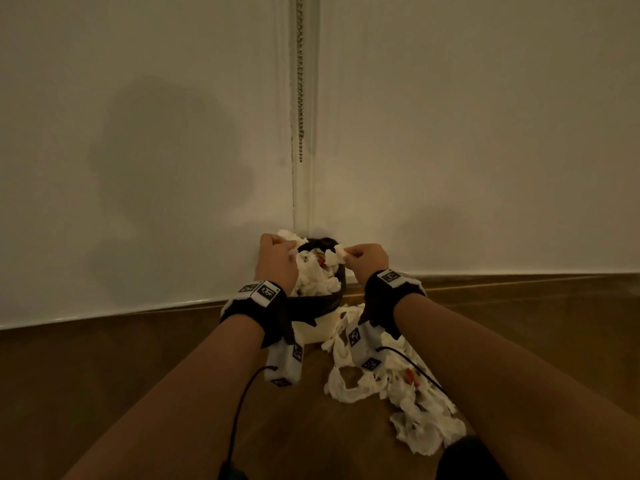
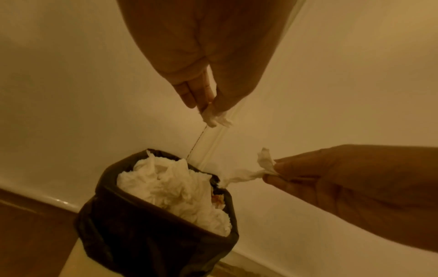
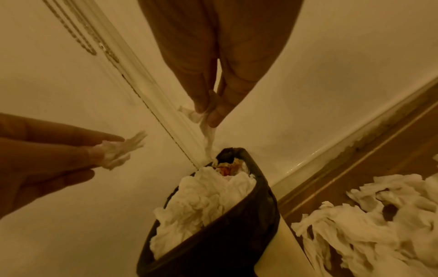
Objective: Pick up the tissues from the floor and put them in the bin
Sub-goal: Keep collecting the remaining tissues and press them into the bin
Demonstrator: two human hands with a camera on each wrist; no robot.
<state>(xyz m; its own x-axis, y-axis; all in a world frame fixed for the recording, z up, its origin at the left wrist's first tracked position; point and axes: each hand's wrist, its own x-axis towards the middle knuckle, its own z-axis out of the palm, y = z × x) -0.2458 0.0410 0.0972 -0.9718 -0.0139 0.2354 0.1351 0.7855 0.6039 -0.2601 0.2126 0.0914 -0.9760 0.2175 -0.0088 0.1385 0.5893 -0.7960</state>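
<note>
A: Two forearms reach forward in the head view, each with a black wrist strap [image 1: 388, 299] carrying white tag blocks. Near-right, on the wood floor [image 1: 138, 375], lies the loose heap of tissues [image 1: 412, 400], white, crumpled, one bit with a red-orange stain. Heap starts just beside the bin and runs toward the camera.

B: Hands?

A: Both up over the bin. Left hand [image 1: 277, 261] pinches a small tissue scrap [image 2: 217, 118] between thumb and fingertips, other fingers fairly straight. Scrap hangs free above the bin's far-left side, not touching the contents.

B: Right?

A: Right hand [image 1: 367, 258] pinches a twisted tissue strip [image 2: 246, 175] between thumb and fingers. In both wrist views the strip runs from the fingers down to the bin's far corner, and its lower end meets the pile there.

B: Bin itself?

A: Pale bin [image 1: 325, 329] with a black bin liner [image 2: 151, 239] folded over the rim, standing on the floor in the room corner, against the white walls. Already stuffed: tissues in the bin [image 3: 203, 204] heap up to the rim, with something orange-red showing at the far corner.

B: Behind it?

A: White skirting [image 1: 104, 311] along the wall foot, white walls [image 1: 485, 133], and a bead chain [image 1: 300, 77] hanging down the corner trim above the bin. A dark shadow falls on the left wall.
</note>
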